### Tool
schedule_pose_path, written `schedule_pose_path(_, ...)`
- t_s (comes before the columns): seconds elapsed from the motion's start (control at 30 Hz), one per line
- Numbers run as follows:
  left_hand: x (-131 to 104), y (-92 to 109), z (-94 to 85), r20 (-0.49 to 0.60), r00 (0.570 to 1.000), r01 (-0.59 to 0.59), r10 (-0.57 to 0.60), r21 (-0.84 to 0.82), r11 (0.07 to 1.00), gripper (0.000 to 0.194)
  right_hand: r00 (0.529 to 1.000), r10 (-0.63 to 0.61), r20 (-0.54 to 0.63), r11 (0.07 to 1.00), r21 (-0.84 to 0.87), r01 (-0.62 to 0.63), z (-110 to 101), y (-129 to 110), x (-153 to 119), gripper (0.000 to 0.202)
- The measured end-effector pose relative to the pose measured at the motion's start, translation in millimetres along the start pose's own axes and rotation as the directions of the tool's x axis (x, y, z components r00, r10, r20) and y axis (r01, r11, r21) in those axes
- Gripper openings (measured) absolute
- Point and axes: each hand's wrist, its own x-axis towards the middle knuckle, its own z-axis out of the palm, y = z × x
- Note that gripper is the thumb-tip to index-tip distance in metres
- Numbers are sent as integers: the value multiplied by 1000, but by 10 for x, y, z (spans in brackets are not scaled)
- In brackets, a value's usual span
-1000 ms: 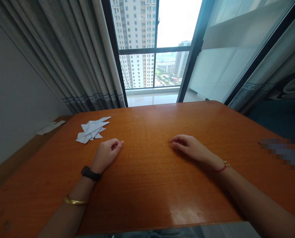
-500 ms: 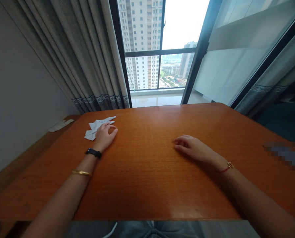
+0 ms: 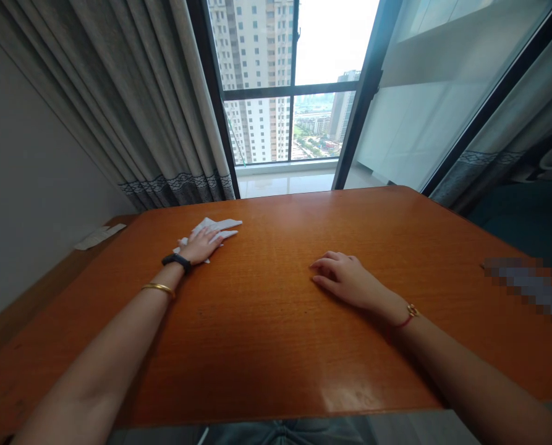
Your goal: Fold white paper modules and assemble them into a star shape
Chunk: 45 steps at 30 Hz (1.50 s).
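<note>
Left hand (image 3: 200,246): I saw it palm down, fingers spread over the folded white papers (image 3: 225,225); I could not tell how firmly it pressed.
Right hand (image 3: 345,276): I had it loosely curled near the middle of the wooden table (image 3: 266,334), thumb apart from the fingers.
Gap: the 2 hands were well apart.
Papers: they lay overlapping on the table's far left part, partly hidden by the hand.
Left forearm: it wore 1 black watch (image 3: 177,261) and 1 gold bangle (image 3: 159,287).

Left hand (image 3: 198,246) spread on folded white papers (image 3: 228,225), right hand (image 3: 345,279) loosely curled, wooden table (image 3: 266,334)
</note>
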Motion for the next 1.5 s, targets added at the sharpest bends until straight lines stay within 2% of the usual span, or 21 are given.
schedule_pose_path(0.03,-51,182,104,57,998,-22,21,22,1000,56,1000,1,4,1000,0,-1,2,-16,-2,24)
schedule_pose_path(0.1,-169,587,290,240,969,-94,60,133,987,60,1000,-3,8,1000,13,3,14,-55,-4,24)
schedule_pose_path(0.2,-309,1166,467,392,906,-219,162,106,970,58,999,-16,-35,998,55,18,69,-104,0,24)
schedule_pose_path(0.23,-337,1318,489,419,885,-254,203,71,965,58,998,-15,-64,998,68,20,96,-109,5,24)
schedule_pose_path(0.27,-360,1441,490,404,882,-279,243,33,960,58,995,-8,-96,997,79,16,124,-108,11,23)
schedule_pose_path(0.33,-407,1592,434,298,904,-314,306,-23,949,60,986,27,-164,995,102,-11,180,-88,26,21)
schedule_pose_path(0.4,-483,1629,326,190,927,-323,323,-30,946,61,969,81,-233,990,132,-50,222,-53,40,17)
schedule_pose_path(0.43,-539,1618,265,169,934,-316,315,-21,949,61,958,110,-266,986,148,-72,238,-36,47,16)
schedule_pose_path(0.53,-754,1537,126,210,943,-266,257,15,964,59,933,166,-319,981,153,-122,268,-6,69,26)
schedule_pose_path(0.67,-957,1449,130,330,912,-267,242,33,963,49,962,131,-239,988,-44,-146,293,-49,149,42)
schedule_pose_path(0.73,-959,1425,186,370,896,-282,247,44,958,43,980,83,-180,982,-152,-111,305,-95,227,38)
schedule_pose_path(0.8,-916,1404,239,362,902,-279,236,69,958,39,990,29,-140,973,-222,-60,317,-139,323,32)
schedule_pose_path(0.9,-863,1357,268,295,933,-248,205,115,962,38,991,-21,-131,965,-261,-14,320,-177,443,29)
schedule_pose_path(1.0,-888,1308,228,186,962,-222,200,110,969,48,978,-57,-202,977,-213,13,272,-167,465,28)
schedule_pose_path(1.07,-926,1299,184,89,973,-216,212,39,976,66,955,-73,-289,990,-140,33,211,-145,424,27)
schedule_pose_path(1.17,-967,1336,148,-27,974,-225,224,-165,960,90,920,-62,-388,998,-10,63,115,-141,335,25)
schedule_pose_path(1.27,-984,1410,172,-89,977,-215,196,-426,879,100,912,-24,-408,992,104,72,49,-226,271,24)
schedule_pose_path(1.33,-997,1466,198,-78,984,-171,157,-624,762,97,936,8,-353,969,236,80,27,-320,249,24)
schedule_pose_path(1.43,-1021,1545,199,71,992,-1,107,-825,566,63,987,-11,-157,886,456,83,27,-421,236,27)
schedule_pose_path(1.5,-1025,1582,165,154,988,136,2,-883,449,41,995,15,-102,851,523,41,45,-415,234,30)
